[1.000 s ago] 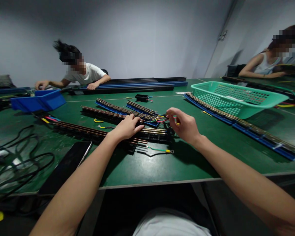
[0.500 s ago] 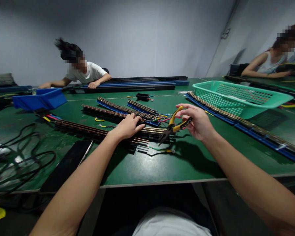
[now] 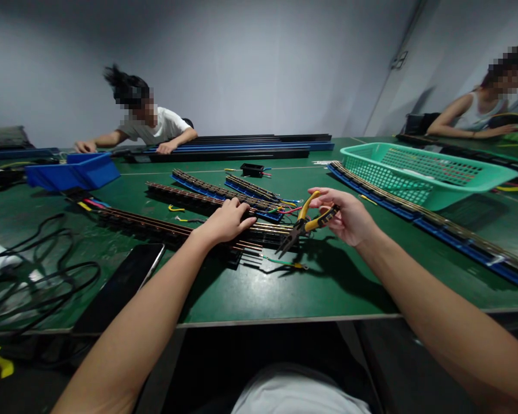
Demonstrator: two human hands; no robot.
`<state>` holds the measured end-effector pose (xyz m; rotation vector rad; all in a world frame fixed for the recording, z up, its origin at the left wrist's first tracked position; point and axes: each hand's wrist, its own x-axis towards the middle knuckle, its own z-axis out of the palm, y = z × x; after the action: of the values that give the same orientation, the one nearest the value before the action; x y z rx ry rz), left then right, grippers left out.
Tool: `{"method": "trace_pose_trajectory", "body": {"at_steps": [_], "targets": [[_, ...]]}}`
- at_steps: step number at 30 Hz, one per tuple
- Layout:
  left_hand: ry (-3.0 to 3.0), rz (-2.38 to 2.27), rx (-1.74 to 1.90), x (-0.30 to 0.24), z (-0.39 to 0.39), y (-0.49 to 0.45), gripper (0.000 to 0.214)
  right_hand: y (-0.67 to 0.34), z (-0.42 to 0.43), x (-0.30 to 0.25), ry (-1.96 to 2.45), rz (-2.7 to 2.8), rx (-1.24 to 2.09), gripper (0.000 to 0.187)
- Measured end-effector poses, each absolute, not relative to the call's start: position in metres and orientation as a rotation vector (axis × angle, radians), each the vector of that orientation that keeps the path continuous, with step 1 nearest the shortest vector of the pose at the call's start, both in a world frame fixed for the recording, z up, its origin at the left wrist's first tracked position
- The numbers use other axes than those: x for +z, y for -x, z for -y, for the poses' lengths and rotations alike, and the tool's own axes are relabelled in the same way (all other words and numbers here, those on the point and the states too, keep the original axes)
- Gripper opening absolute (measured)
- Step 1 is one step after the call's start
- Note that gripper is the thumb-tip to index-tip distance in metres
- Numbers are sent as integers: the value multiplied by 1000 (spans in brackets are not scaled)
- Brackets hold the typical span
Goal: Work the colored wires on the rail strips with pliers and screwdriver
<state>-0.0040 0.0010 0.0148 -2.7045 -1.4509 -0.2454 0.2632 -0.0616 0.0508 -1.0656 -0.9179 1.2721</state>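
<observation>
My right hand (image 3: 349,217) grips a pair of pliers (image 3: 304,223) with yellow and black handles, its dark jaws open and pointing down-left over the green table (image 3: 328,282). Below the jaws lies a green wire (image 3: 282,263) with a yellow end. My left hand (image 3: 224,221) rests palm down, fingers pressed on a long dark rail strip with copper lines (image 3: 172,230). Several more such strips on blue bases (image 3: 224,192) lie just behind, with loose coloured wires at their ends.
A teal basket (image 3: 418,172) stands at the right beside a long blue rail. A blue bin (image 3: 71,172) sits at the back left. A dark phone (image 3: 121,284) and black cables (image 3: 34,276) lie at the near left. Two other people lean on tables behind.
My right hand picked up the pliers from beside the strips, lifted them and moved a little right. The left hand stayed pressed on the strip.
</observation>
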Motion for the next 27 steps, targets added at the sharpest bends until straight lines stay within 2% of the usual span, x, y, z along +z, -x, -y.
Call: {"method": "trace_pose_trajectory", "body": {"at_steps": [10, 17, 27], "targets": [[2706, 1442, -259, 14, -2, 4, 47, -246, 67, 42, 1104, 1012, 1380, 28], [2700, 1443, -261, 14, -1, 4, 47, -253, 63, 39, 1001, 1103, 1511, 41], [2701, 1454, -273, 13, -2, 4, 46, -249, 68, 34, 1234, 1312, 1132, 55]]}}
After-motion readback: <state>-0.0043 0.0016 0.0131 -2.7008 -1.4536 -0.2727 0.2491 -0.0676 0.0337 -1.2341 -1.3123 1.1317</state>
